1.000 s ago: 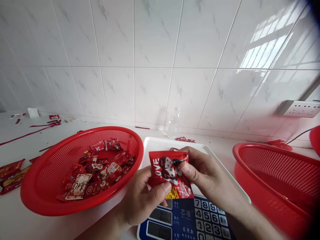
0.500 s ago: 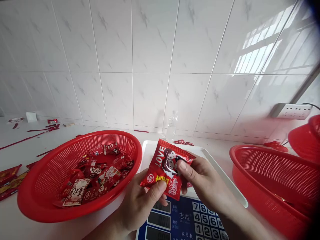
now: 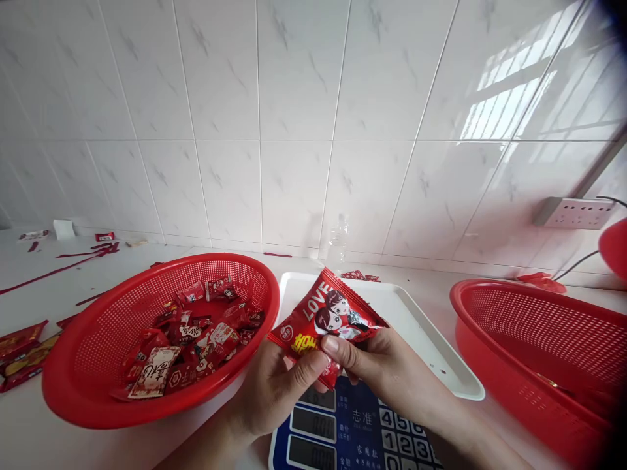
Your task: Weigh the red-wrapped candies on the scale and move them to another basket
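Note:
A red candy packet (image 3: 337,313) printed with "LOVE" and two cartoon figures is held tilted over the scale. My left hand (image 3: 274,385) grips its lower left part, thumb on the front. My right hand (image 3: 377,362) pinches the lower right side, its thumb tip close to the left one. The fingers behind the packet are mostly hidden. Below and behind my hands is a digital scale with a blue keypad panel (image 3: 360,424) and a white tray (image 3: 431,339). To the left stands a red perforated basket (image 3: 98,326) with several small red packets (image 3: 210,339) inside.
A second red basket (image 3: 519,313) stands on the right. Behind the scale are a clear plastic bottle (image 3: 337,241) and small red wrappers (image 3: 360,276). Larger packets (image 3: 24,352) and red ribbon (image 3: 85,254) lie at the left. A power strip (image 3: 578,213) is on the tiled wall.
The packet has turned clockwise in my hands. My right thumb has slid down and left, close to my left thumb. A red basket at the far right has mostly left the view.

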The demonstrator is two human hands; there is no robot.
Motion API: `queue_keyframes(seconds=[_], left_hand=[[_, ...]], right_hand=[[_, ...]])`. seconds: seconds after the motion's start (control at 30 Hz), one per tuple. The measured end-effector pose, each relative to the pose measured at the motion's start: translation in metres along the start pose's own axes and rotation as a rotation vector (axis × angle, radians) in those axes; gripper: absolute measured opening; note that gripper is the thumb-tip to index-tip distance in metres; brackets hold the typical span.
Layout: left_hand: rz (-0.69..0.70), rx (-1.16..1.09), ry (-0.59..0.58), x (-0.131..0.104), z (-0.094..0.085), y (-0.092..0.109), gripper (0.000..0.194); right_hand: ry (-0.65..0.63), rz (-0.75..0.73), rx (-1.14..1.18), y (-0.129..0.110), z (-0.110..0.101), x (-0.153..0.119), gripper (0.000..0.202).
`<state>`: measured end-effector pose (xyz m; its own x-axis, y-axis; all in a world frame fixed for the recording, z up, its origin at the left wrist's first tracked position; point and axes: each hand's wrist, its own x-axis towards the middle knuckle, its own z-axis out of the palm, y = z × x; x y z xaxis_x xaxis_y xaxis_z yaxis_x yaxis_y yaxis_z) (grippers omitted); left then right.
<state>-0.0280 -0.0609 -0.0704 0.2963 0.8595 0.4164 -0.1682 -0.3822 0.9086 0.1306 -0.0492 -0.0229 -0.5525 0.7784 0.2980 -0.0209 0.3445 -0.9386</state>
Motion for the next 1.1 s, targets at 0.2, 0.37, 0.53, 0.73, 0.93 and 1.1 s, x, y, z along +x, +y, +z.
queue_keyframes(seconds=[0.2, 0.37, 0.53, 0.73, 0.93, 1.1], left_hand=[[0.024, -0.093, 0.327, 0.006, -0.014, -0.018, 0.028], [0.064, -0.113, 0.421, 0.012, -0.018, -0.018, 0.027], [0.063, -0.111, 0.492, 0.015, -0.021, -0.013, 0.031], [0.068, -0.013, 0.525, 0.015, -0.025, -0.02, 0.036], [0.076, -0.012, 0.514, 0.016, -0.025, -0.019, 0.037], [0.093, 0.02, 0.541, 0.017, -0.023, -0.017, 0.039]], right_hand=[[0.333, -0.055, -0.144, -0.011, -0.039, -0.006, 0.037], [0.581, -0.083, -0.359, -0.017, -0.072, -0.028, 0.033], [0.376, 0.154, -0.77, 0.006, -0.067, -0.042, 0.036], [0.132, 0.127, -0.961, 0.025, -0.056, -0.038, 0.031], [0.067, 0.169, -0.918, 0.014, -0.048, -0.037, 0.033], [0.003, 0.299, -0.992, 0.012, -0.041, -0.023, 0.064]])
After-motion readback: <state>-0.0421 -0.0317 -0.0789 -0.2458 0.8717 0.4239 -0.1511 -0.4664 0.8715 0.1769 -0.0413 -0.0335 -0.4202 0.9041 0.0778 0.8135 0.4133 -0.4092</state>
